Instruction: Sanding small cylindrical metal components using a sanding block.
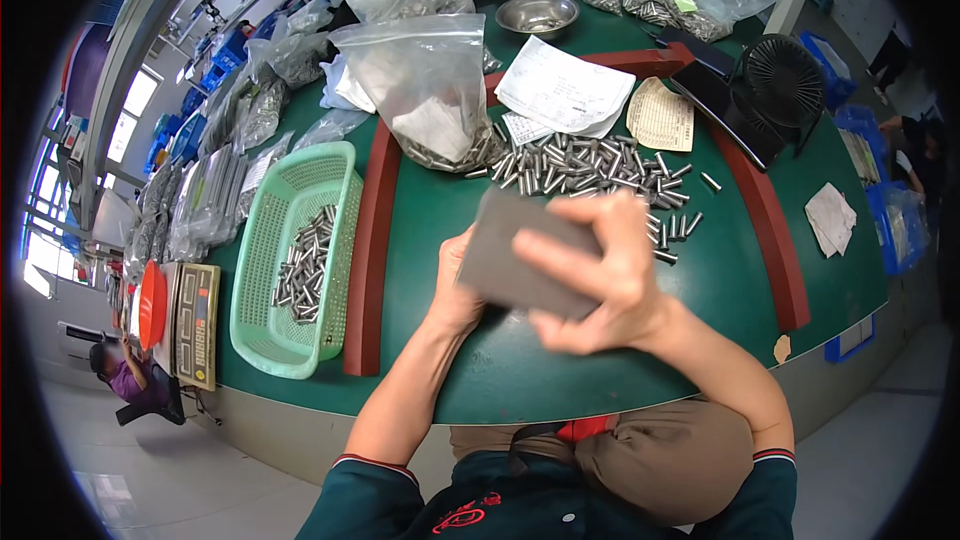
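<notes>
A flat dark grey rectangular pad (500, 258) is tilted above the green table, in front of my chest. My right hand (625, 275) grips it, fingers spread across its upper face and thumb under the near edge; the hand is slightly blurred. At the pad's left edge, my left hand (455, 285) is curled closed. Its fingertips are hidden behind the pad, so whatever they hold cannot be seen. Just beyond the pad lies a loose heap of short metal pins (580, 165), some of them scattered to the right.
A green plastic basket (345, 240) with more pins stands left, beside a red bar (370, 230). Another red bar (765, 225) runs along the right. A clear bag (420, 90), papers (565, 85), a steel bowl (538, 12) and a black fan (785, 80) stand farther back.
</notes>
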The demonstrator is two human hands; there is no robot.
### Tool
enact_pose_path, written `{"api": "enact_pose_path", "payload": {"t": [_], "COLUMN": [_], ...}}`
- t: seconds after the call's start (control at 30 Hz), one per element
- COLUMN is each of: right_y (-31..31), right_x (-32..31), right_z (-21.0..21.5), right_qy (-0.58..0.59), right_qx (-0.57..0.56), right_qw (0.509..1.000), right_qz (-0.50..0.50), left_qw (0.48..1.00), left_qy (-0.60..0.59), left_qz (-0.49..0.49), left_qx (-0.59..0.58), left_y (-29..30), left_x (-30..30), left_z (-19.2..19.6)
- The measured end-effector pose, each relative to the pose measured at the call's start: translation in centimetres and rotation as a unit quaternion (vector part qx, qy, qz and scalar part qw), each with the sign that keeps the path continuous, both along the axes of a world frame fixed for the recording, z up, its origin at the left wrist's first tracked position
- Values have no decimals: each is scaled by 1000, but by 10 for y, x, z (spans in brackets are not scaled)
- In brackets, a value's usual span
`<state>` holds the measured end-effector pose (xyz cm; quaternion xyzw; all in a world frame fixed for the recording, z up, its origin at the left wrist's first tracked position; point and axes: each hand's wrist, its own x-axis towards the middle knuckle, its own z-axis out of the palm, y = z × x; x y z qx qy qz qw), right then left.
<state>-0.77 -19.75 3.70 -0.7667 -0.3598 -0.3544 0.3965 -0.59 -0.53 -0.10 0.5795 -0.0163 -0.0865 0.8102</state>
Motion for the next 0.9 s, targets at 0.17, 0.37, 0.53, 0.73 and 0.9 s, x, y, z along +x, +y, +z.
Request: {"api": "enact_pose_path", "payload": {"t": [0.17, 0.37, 0.53, 0.73, 0.9], "right_y": [-24, -1, 1, -9, -11], "right_x": [29, 13, -3, 16, 30], "right_z": [-20, -12, -3, -13, -19], "right_qy": [27, 5, 4, -2, 20], "right_qx": [3, 17, 9, 53, 28], "right_qw": [980, 997, 1000, 994, 983], "right_qz": [-199, -76, 7, -98, -178], "left_qw": [987, 997, 999, 995, 983], "left_qy": [-141, -59, 40, -70, -142], "left_qz": [-70, -27, -28, -48, -102], "left_qx": [38, 40, -20, 54, 53], "left_y": [3, -2, -1, -2, 4], "left_x": [3, 1, -1, 3, 7], "left_z": [-10, -16, -4, -9, -11]}}
